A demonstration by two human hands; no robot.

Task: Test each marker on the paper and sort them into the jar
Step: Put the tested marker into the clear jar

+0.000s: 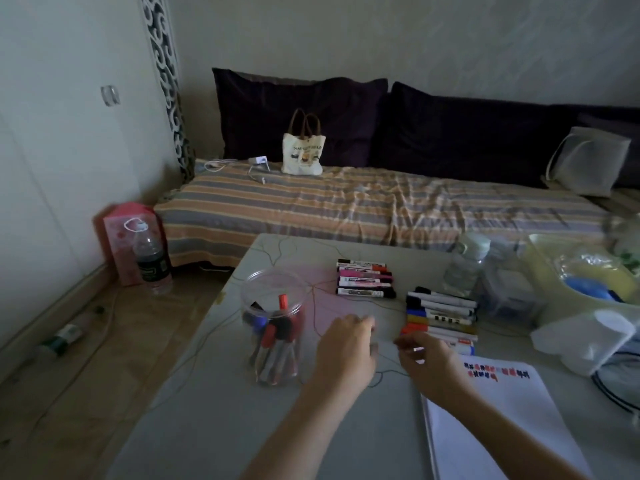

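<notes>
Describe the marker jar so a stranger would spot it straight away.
Start at the grey table before the striped bed. Near its left edge stands a clear round plastic jar, open-topped, left of the flat marker rows. It alone holds markers upright.

clear jar (273, 299), white paper (512, 410), orange-grey striped bedcover (346, 202), dark purple cushions (298, 116)

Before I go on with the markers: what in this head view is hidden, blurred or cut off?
- Right hand: blurred; whether it holds a marker is unclear.
- Left hand: fingertips smeared by motion.
- Test marks on the paper: too small to read.
- Markers in the jar: overlapping, count unclear.
- Yellow bin: cut off by right edge.
</notes>
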